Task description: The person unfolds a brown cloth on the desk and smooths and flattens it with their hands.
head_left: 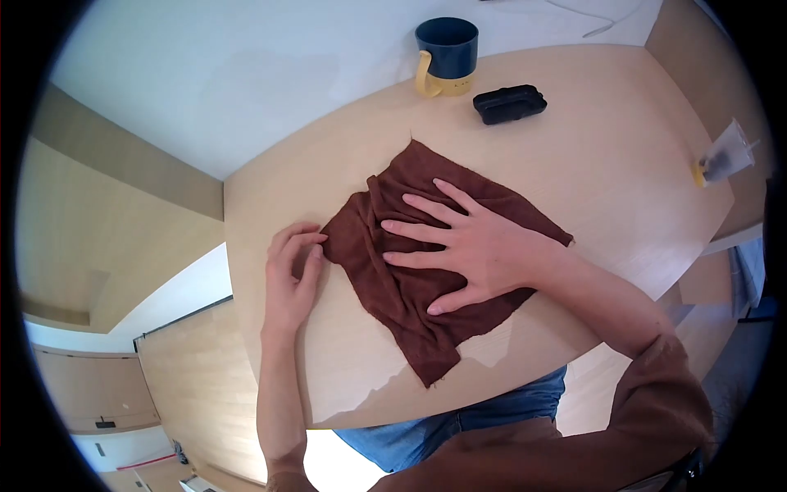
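A dark reddish-brown cloth [357, 283] lies on the light wooden table in a rough diamond, with frayed edges and wrinkles bunched across its left half. My right hand [467, 246] rests flat on the middle of it, fingers spread and pointing left. At the cloth's left corner is my left hand [291, 271], its fingers curled and the thumb close to the index finger, with the corner at their tips. Part of the cloth is hidden under my right hand.
At the back of the table [328, 148] stand a dark blue and yellow mug [448, 53] and a black case-like object [510, 105]. A clear plastic cup [728, 153] is near the right edge. A wall runs behind the table, and a wooden panel [139, 156] borders the left.
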`<state>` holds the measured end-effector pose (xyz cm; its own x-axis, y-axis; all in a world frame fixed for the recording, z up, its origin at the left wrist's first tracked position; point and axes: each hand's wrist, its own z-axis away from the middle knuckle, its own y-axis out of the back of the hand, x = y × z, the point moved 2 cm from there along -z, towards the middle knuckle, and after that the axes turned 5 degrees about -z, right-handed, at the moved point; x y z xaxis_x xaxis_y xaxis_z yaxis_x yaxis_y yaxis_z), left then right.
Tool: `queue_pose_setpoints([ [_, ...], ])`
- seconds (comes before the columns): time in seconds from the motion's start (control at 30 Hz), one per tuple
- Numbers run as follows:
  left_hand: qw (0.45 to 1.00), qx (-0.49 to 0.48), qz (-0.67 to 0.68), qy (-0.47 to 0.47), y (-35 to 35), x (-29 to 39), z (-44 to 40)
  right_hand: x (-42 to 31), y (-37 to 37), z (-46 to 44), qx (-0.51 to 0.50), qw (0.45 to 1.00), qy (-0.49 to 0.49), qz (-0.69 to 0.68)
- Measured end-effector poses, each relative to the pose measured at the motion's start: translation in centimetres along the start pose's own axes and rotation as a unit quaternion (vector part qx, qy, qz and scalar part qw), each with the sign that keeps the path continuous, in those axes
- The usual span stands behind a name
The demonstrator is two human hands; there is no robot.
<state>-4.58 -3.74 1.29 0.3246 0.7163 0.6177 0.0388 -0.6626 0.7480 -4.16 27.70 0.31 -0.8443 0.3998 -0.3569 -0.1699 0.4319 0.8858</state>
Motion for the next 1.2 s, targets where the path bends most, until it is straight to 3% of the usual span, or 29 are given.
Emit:
queue_pose_setpoints([
  [1.2,1.000,-0.005,0.007,0.021,0.02,0.13,0.38,-0.58,0.21,-0.20,0.021,0.999,-0.009,-0.026],
])
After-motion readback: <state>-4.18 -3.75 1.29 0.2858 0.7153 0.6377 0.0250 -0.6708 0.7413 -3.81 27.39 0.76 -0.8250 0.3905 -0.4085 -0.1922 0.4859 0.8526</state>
